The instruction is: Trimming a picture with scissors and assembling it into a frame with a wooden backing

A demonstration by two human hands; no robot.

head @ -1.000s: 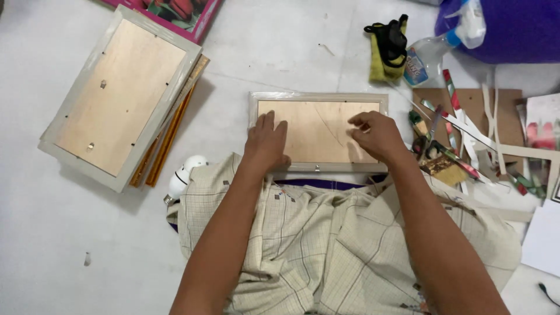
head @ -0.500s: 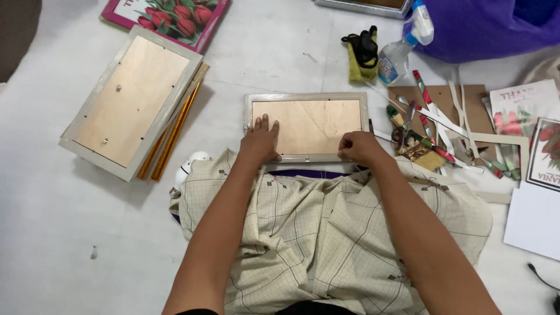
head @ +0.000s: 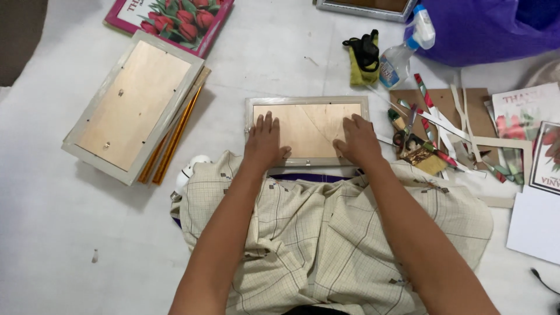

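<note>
Pressing flat now, both your palms sit on the plywood backing of the small grey-rimmed rectangular picture frame [head: 307,131] lying face down right in front of your lap. Your left hand [head: 265,142] has its fingers spread near the left rim; your right hand [head: 357,140] has slid in from the far corner, fingers loosely apart, gripping nothing. Looks like you're seating that backboard. The bigger grey wooden frame [head: 133,105] lies well off to the left, paper strips and brushes [head: 434,140] just right.

Item count, floor work area
Picture frames face-down: 2 whole [head: 307,131] [head: 135,105], 1 partial at top edge [head: 364,7]; spray bottle: 1 [head: 403,49]; tulip prints: 1 [head: 172,20]; hands: 2 [head: 265,143] [head: 359,141]
</note>
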